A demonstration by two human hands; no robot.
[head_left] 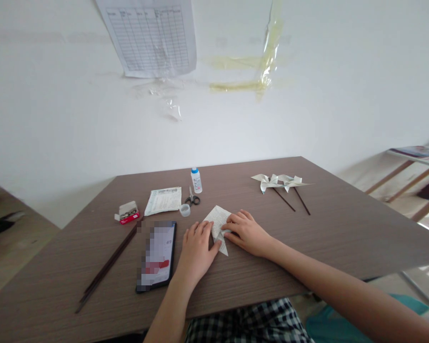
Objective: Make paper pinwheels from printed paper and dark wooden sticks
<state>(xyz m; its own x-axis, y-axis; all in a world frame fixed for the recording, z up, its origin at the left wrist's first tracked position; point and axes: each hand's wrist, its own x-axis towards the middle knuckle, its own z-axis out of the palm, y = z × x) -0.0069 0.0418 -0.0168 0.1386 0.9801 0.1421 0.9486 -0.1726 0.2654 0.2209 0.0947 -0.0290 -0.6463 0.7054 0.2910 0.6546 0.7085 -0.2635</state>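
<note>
A sheet of printed paper (218, 219), folded into pointed flaps, lies on the table between my two hands. My left hand (198, 245) rests over its left side, with the index finger and thumb pressing on the paper and the other fingers curled onto the tabletop. From the right, my right hand (248, 232) grips the paper's edge with bent fingers. The undersides of both hands and part of the lower fold are hidden.
Left of my hands are a phone (159, 257), dark sticks (109, 262) and a small red box (129, 213). Farther back are a paper packet (163, 200), a clear cap (184, 210), scissors (192, 197) and a glue bottle (196, 181). Two paper pinwheels (271, 183) lie at right.
</note>
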